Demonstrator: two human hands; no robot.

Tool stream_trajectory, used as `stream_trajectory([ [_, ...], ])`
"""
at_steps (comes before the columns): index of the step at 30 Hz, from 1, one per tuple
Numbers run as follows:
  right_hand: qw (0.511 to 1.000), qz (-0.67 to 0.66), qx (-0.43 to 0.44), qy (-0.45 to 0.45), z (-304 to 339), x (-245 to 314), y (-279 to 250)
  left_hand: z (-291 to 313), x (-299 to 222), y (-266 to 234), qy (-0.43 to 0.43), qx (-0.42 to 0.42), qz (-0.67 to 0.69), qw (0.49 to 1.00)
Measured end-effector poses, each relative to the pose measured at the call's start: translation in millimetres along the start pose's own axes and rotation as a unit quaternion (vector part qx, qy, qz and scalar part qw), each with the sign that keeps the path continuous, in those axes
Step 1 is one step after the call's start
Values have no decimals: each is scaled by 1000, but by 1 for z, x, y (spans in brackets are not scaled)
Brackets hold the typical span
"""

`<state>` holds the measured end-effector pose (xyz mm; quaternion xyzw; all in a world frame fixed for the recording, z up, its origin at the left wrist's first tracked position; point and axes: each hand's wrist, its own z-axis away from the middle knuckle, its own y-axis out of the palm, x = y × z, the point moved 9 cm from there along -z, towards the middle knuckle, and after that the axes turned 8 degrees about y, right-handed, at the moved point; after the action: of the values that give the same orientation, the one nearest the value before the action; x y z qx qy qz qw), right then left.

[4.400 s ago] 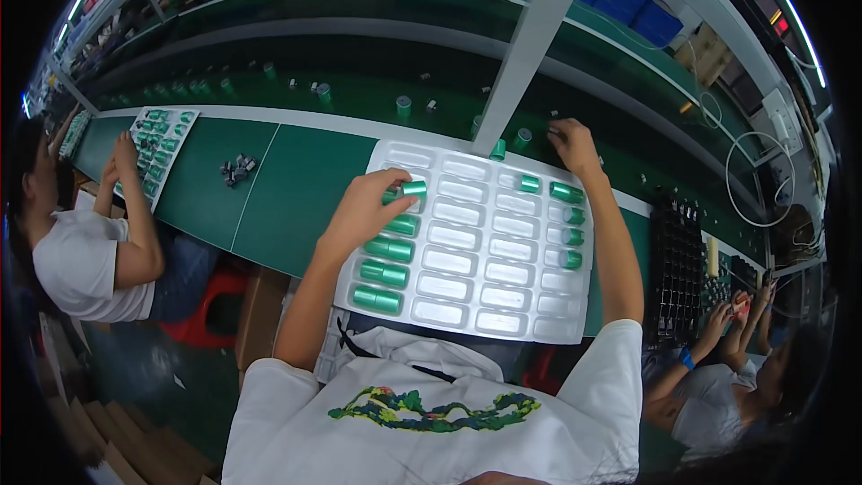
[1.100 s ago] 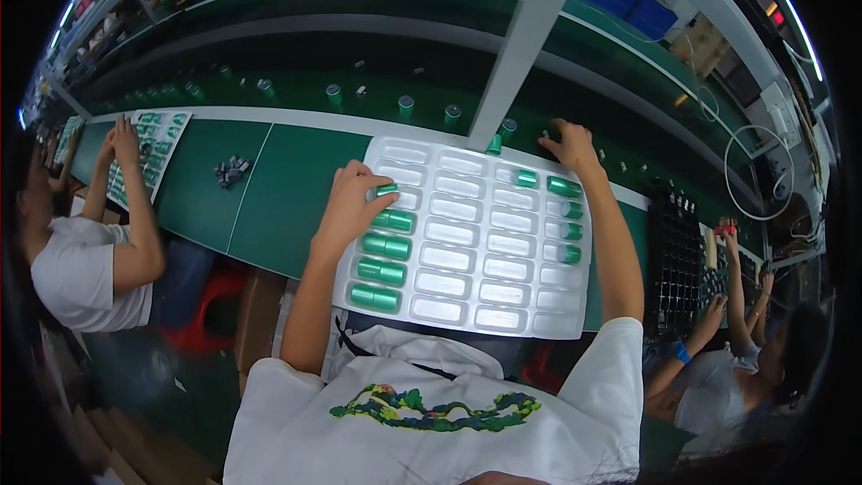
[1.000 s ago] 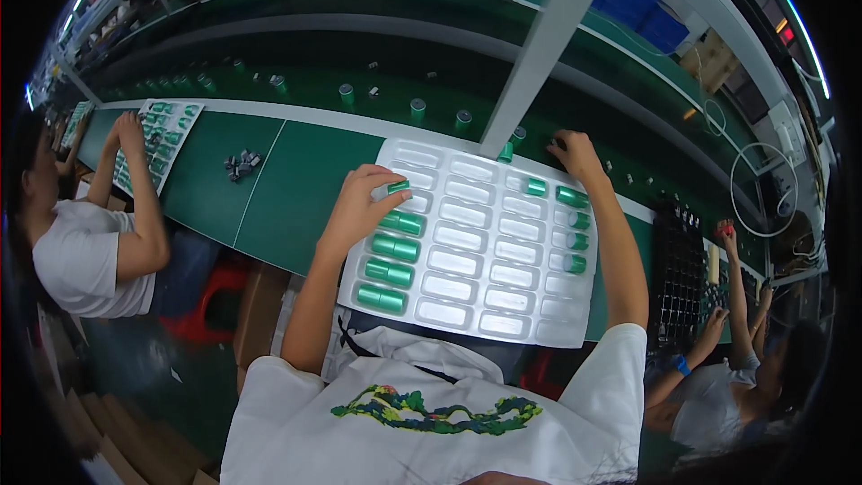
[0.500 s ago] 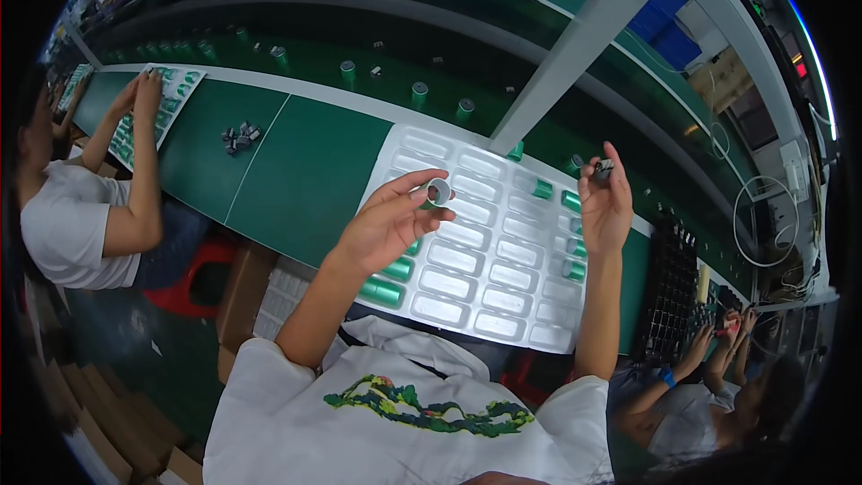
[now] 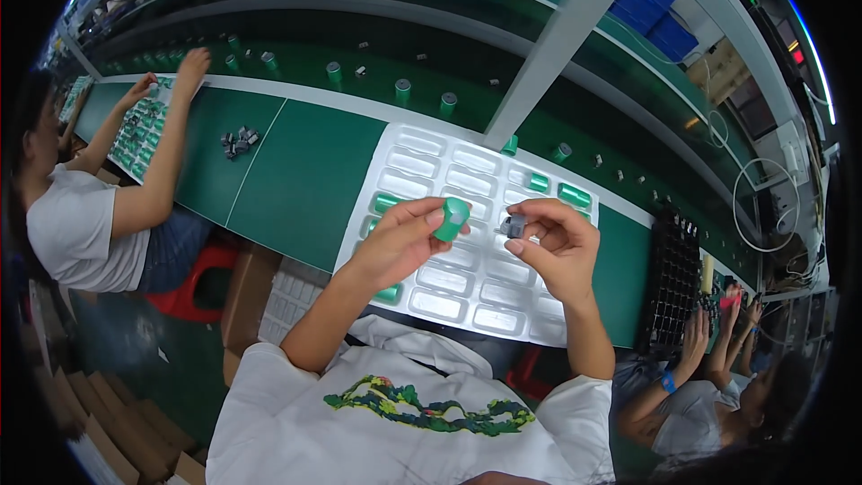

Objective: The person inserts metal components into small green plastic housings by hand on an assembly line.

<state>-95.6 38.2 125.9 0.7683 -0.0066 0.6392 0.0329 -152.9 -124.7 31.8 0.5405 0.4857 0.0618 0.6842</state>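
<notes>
Green and glossy, one tube (image 5: 452,221) is gripped by the left hand (image 5: 398,244); one small grey part (image 5: 514,225) (blocky, partly hidden) is pinched in the right hand (image 5: 564,250). Both are held apart over one white moulded tray (image 5: 476,294), its oblong pockets (image 5: 418,142) ranged in four columns

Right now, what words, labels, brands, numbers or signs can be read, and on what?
No text can be read.
Green tube in the left hand: no legible marking.
Grey part in the right hand: too small to tell.
Coloured shirt print: no letters discernible.
Red light, upper right: too small, blurred.
</notes>
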Motion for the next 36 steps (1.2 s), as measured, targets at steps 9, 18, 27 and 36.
stream_trajectory([
  [9,954,261,82,-120,-7,29,33,6,12,23,-87,73,8,994],
  [18,900,367,71,-223,1,38,50,-2,21,18,-72,15,-47,996],
  [27,859,452,59,-234,7,31,60,-7,22,20,-56,36,-262,963],
  [36,853,473,27,-219,-10,-3,29,-21,-1,14,41,39,-596,801],
])
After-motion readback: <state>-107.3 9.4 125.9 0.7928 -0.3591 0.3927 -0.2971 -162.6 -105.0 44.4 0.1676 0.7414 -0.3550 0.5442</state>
